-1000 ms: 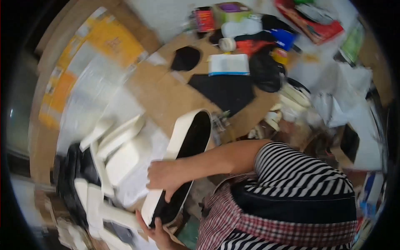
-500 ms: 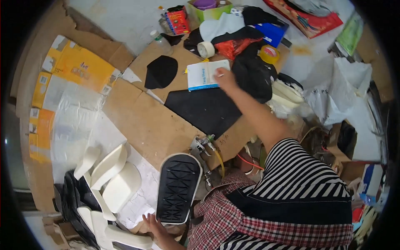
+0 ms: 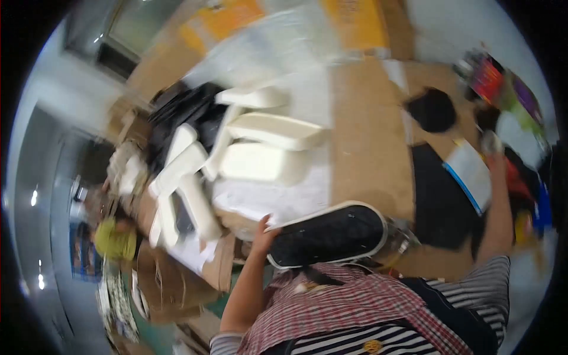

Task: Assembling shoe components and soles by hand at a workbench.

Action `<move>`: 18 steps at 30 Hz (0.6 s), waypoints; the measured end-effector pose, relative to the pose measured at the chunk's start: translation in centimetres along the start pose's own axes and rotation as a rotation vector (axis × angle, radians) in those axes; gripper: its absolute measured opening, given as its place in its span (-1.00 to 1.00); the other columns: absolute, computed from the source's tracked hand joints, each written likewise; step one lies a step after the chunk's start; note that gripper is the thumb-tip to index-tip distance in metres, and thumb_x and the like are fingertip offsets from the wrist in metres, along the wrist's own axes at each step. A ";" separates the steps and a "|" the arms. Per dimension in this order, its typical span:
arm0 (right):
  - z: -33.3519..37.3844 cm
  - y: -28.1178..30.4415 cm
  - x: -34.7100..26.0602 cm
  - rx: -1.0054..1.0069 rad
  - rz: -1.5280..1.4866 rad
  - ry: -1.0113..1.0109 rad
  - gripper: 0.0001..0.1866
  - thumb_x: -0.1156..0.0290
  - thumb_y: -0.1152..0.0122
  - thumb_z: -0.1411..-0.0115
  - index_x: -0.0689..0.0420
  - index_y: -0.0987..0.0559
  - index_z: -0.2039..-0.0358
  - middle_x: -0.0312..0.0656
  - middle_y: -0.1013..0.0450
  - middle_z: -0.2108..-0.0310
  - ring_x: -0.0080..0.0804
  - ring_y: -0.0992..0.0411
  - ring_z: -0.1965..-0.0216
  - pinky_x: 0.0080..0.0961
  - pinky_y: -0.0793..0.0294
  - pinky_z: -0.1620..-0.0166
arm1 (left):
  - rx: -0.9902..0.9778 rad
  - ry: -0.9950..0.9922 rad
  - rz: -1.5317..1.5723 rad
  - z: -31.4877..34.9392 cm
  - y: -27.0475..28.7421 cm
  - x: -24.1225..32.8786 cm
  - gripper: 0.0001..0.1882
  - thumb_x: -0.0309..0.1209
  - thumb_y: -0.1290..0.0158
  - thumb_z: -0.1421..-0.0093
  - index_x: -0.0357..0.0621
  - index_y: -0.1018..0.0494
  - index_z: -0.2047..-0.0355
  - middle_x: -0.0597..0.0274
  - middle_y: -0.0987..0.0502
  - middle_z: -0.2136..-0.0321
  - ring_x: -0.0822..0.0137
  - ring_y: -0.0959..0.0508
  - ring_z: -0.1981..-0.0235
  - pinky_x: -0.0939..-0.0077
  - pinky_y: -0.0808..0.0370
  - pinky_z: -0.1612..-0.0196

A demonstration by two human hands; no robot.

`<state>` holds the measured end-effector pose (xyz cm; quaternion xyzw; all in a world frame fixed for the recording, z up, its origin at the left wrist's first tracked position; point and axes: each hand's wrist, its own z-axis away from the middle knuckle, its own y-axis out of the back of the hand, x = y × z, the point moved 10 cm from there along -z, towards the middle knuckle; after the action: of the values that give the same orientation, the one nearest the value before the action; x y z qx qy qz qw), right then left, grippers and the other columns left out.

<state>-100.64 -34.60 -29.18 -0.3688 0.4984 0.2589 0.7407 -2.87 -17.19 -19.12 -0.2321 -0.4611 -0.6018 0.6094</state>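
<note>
An oblong cream tray-like shell with a black lining [image 3: 331, 235] lies across my front, blurred by motion. My left hand [image 3: 264, 238] grips its left end, thumb raised by the rim and the other fingers mostly hidden. Away to the right, my right hand [image 3: 497, 161] reaches over the cardboard to a pale roll of tape [image 3: 490, 142]. Its fingers are smeared, so whether they close on the roll does not show. Just left of that forearm is a white notepad with a blue edge [image 3: 469, 178], partly over a black sheet [image 3: 436, 204].
Several cream shells [image 3: 260, 161] are heaped on white paper at the left, beside black plastic [image 3: 188, 118]. A black rounded piece [image 3: 435, 110] rests on the cardboard sheet [image 3: 371, 139]. A spray gun [image 3: 403, 238] stands by the shell's right end. Cardboard boxes [image 3: 171, 278] sit lower left.
The view has swung left, so everything appears turned and shifted right. My right hand has gone from the notepad to the tape roll. My left hand has closed on the shell's end.
</note>
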 end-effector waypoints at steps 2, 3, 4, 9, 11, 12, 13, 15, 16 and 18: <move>-0.2 -3.7 3.1 0.084 -0.234 -0.122 -0.72 0.43 -0.15 -0.10 0.15 -0.43 0.15 -0.22 -0.39 0.23 -0.30 -0.43 0.24 -0.44 -0.50 0.22 | 0.182 -0.198 -0.223 0.4 3.6 0.2 -0.32 -0.44 -0.24 0.13 -0.18 -0.32 -0.07 0.07 -0.46 0.25 0.28 -0.47 0.27 0.44 -0.43 0.19; -0.7 -3.0 0.5 0.193 -0.193 0.002 -0.69 0.42 -0.13 -0.11 0.12 -0.41 0.11 -0.23 -0.39 0.23 -0.31 -0.43 0.27 -0.43 -0.49 0.22 | 0.219 -0.276 -0.271 -0.2 3.8 0.8 -0.33 -0.42 -0.26 0.15 -0.18 -0.35 -0.04 0.07 -0.48 0.29 0.28 -0.47 0.29 0.44 -0.44 0.21; -1.2 -4.7 0.7 0.149 -0.076 -0.015 -0.65 0.44 -0.12 -0.10 0.11 -0.39 0.06 -0.21 -0.39 0.21 -0.34 -0.42 0.25 -0.45 -0.48 0.20 | 0.167 -0.203 -0.187 -0.6 3.7 0.1 -0.34 -0.40 -0.26 0.15 -0.19 -0.37 -0.03 0.07 -0.49 0.30 0.27 -0.48 0.29 0.44 -0.44 0.18; 0.3 -9.9 -7.5 0.170 0.525 0.516 -0.43 0.50 -0.06 -0.09 0.15 -0.25 -0.16 -0.07 -0.31 -0.08 -0.29 -0.31 -0.05 -0.52 -0.30 -0.06 | 0.071 -0.224 -0.306 -1.8 1.5 -1.2 -0.38 -0.30 -0.24 0.12 -0.19 -0.40 -0.01 0.02 -0.54 0.28 0.24 -0.52 0.27 0.43 -0.43 0.12; 4.1 -14.0 -6.9 0.082 0.477 0.594 -0.45 0.57 -0.01 -0.12 0.17 -0.23 -0.18 -0.04 -0.24 -0.15 -0.26 -0.23 -0.15 -0.45 -0.20 -0.14 | 0.056 -0.154 -0.277 -0.5 0.9 0.3 -0.39 -0.25 -0.24 0.11 -0.16 -0.42 0.00 0.01 -0.51 0.19 0.20 -0.47 0.09 0.39 -0.38 0.02; 11.4 -28.6 -5.9 -0.258 0.377 0.616 -0.46 0.62 0.03 -0.14 0.17 -0.23 -0.18 -0.05 -0.24 -0.15 -0.30 -0.23 -0.14 -0.45 -0.21 -0.14 | 0.201 -0.176 -0.312 2.0 4.0 -0.2 -0.41 -0.23 -0.23 0.08 -0.16 -0.42 0.01 0.03 -0.50 0.16 0.20 -0.45 0.06 0.39 -0.37 0.00; 17.7 -33.8 -7.7 -0.389 0.421 0.753 -0.46 0.58 -0.06 -0.12 0.18 -0.26 -0.15 -0.13 -0.32 -0.05 -0.35 -0.31 -0.04 -0.43 -0.26 -0.10 | 0.245 -0.231 -0.340 2.4 4.5 0.1 -0.43 -0.21 -0.21 0.05 -0.17 -0.43 0.02 0.06 -0.49 0.13 0.21 -0.43 0.03 0.39 -0.35 -0.01; 31.6 -44.0 -7.7 -0.669 0.424 0.493 -0.44 0.59 -0.13 -0.06 0.17 -0.30 -0.12 -0.20 -0.34 0.02 -0.44 -0.34 0.02 -0.51 -0.31 -0.05 | 0.214 -0.246 -0.137 1.8 4.1 1.6 -0.49 -0.24 -0.16 -0.01 -0.18 -0.42 0.02 0.06 -0.47 0.10 0.21 -0.41 0.01 0.39 -0.32 -0.04; 36.4 -47.0 -6.9 -0.870 0.342 0.512 -0.43 0.59 -0.14 -0.03 0.16 -0.30 -0.11 -0.21 -0.35 0.04 -0.42 -0.34 0.02 -0.51 -0.34 -0.01 | 0.176 -0.269 0.050 1.7 3.7 4.0 -0.54 -0.26 -0.12 -0.08 -0.19 -0.41 0.02 0.07 -0.45 0.07 0.21 -0.38 -0.01 0.40 -0.29 -0.06; 45.8 -53.3 -2.4 -1.279 0.289 0.153 -0.43 0.63 -0.14 0.03 0.17 -0.34 -0.08 -0.24 -0.34 0.03 -0.49 -0.35 0.05 -0.51 -0.37 0.02 | 0.070 -0.289 0.279 3.9 2.6 9.6 -0.57 -0.26 -0.09 -0.11 -0.19 -0.42 0.03 0.10 -0.45 0.08 0.23 -0.38 0.01 0.41 -0.28 -0.06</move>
<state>-36.43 -29.43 -1.05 -0.6828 0.3420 0.5738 0.2960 -2.98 -18.51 -8.52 -0.3563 -0.5275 -0.4558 0.6221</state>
